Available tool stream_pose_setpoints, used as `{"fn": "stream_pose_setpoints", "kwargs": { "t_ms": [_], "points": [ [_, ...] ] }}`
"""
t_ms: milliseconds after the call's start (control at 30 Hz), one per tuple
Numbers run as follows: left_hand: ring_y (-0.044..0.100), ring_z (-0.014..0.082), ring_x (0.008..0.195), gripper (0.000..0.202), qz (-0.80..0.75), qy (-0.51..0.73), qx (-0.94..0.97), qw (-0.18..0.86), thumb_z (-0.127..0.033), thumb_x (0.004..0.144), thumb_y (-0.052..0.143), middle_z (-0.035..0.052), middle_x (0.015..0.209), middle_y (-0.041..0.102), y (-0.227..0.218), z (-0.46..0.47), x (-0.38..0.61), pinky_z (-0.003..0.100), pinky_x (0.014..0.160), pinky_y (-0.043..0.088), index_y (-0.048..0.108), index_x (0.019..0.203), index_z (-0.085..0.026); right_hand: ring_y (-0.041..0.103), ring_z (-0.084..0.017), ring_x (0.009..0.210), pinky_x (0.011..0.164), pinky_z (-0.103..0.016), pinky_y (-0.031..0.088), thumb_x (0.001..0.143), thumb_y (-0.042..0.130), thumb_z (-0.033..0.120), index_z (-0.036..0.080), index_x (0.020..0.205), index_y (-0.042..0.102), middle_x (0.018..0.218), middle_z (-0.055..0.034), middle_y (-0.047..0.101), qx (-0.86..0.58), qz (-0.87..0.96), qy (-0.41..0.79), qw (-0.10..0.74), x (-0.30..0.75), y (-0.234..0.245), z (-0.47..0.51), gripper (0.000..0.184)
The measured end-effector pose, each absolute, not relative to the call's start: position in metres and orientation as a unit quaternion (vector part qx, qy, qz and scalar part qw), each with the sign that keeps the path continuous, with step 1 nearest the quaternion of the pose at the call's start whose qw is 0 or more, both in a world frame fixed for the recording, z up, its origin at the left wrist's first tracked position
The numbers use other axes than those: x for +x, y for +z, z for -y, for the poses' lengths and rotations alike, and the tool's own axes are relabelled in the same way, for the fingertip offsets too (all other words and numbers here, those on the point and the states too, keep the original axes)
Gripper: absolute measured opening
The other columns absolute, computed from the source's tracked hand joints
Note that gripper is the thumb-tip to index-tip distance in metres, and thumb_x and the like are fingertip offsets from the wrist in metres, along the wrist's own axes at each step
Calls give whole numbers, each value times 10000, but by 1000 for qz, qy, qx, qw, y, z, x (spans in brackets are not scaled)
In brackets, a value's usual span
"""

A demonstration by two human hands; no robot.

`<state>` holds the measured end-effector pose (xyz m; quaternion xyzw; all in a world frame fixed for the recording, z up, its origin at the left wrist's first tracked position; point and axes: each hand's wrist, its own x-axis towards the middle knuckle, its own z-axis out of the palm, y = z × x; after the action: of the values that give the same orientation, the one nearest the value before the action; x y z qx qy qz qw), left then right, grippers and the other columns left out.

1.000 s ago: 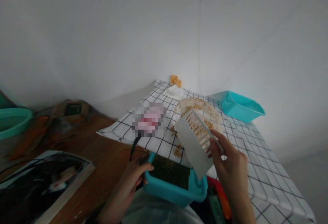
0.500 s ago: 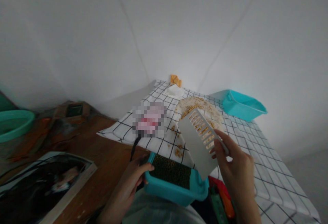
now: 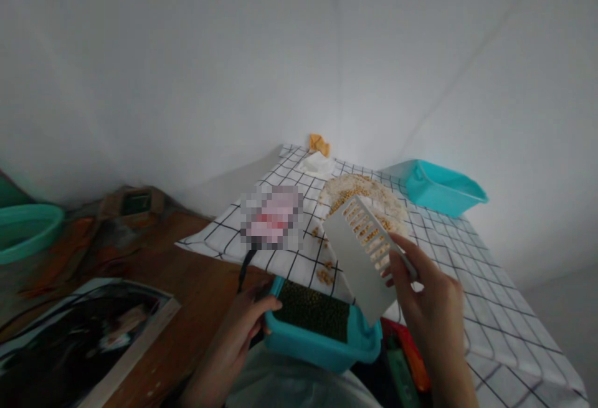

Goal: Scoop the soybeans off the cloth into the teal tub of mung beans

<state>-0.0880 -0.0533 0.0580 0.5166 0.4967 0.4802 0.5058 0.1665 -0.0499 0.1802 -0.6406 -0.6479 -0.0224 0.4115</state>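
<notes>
My left hand (image 3: 245, 317) grips the left end of a teal plastic tub (image 3: 322, 349), thumb over its rim. Small dark green grains, which look like mung beans (image 3: 312, 309), fill most of the tub. Between the thumb and fingers of my right hand (image 3: 427, 289) is a white slotted plastic plate (image 3: 354, 265), held tilted by its right edge. Its lower end is over the tub's right end; I cannot tell whether they touch. Behind the plate, yellow beans (image 3: 346, 199) lie on a round beige mat (image 3: 392, 197).
A checked cloth (image 3: 467, 271) covers the table. Another teal tub (image 3: 446, 199) stands at the back right. A crumpled white tissue (image 3: 317, 164) and an orange cloth (image 3: 319, 144) lie at the back. Left are a pixelated pink item (image 3: 276, 215), a framed picture (image 3: 154, 327) and a green basin (image 3: 35, 233).
The camera view has turned slightly, so the wall lines sit farther right. Both hands keep their holds, and the tub and slotted plate have barely moved.
</notes>
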Motion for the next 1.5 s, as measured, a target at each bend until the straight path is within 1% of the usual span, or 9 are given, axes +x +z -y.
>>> {"fn": "stream_pose_setpoints", "kwargs": {
  "t_ms": [133,300,433,867,900,1000,1167,1300,1500],
  "points": [
    [645,199,782,197,-500,477,508,514,-253,686,643,63,959,711,66,57,-87,276,703,532,747,853,-269,667,-129,494,451,-176,489,930,502,369,178,1170,686,609,9,703,-639,648,-16,413,164,181,51,358],
    [616,173,653,102,-526,485,417,560,-279,726,609,44,819,685,79,50,-76,260,597,493,692,768,-238,651,-136,458,419,-184,473,928,500,382,159,1147,698,583,0,693,-642,645,-27,413,165,183,49,370],
    [619,182,672,87,-518,477,465,537,-280,717,631,46,773,682,89,51,-78,255,606,490,704,750,-244,648,-131,452,430,-183,475,932,500,377,164,1147,699,581,6,694,-638,652,-36,409,165,182,49,363],
    [606,175,686,108,-519,480,446,550,-258,675,645,40,811,670,88,51,-75,271,641,496,706,762,-239,666,-137,480,432,-179,477,937,504,376,169,1153,694,595,-2,703,-635,654,-25,410,164,179,58,355],
    [603,173,681,119,-521,476,446,550,-252,682,638,36,794,667,89,49,-74,266,636,492,709,776,-240,666,-136,480,436,-180,481,937,504,377,171,1155,693,597,-1,704,-635,655,-24,408,164,179,59,355],
    [522,152,527,102,-536,454,440,558,-267,717,584,-1,588,564,94,46,-72,244,500,418,679,702,-232,665,-139,483,453,-189,496,939,499,383,176,1164,689,605,-1,707,-636,657,-18,404,164,179,60,360],
    [594,182,662,107,-510,477,484,528,-297,681,660,25,718,644,95,55,-77,275,632,485,706,769,-256,667,-137,488,452,-184,494,937,495,368,177,1143,694,599,4,698,-629,661,-14,410,162,179,58,344],
    [600,190,674,116,-508,471,494,525,-303,670,669,29,718,653,94,56,-79,270,615,478,709,767,-254,657,-127,466,448,-179,484,926,505,341,176,1104,707,598,12,699,-617,672,-24,409,160,181,54,316],
    [594,185,653,102,-518,468,488,523,-307,652,675,35,720,659,98,54,-78,264,598,475,699,734,-250,660,-139,478,478,-199,498,928,490,339,179,1141,700,581,12,685,-627,676,-14,387,161,187,47,339]
  ]
}}
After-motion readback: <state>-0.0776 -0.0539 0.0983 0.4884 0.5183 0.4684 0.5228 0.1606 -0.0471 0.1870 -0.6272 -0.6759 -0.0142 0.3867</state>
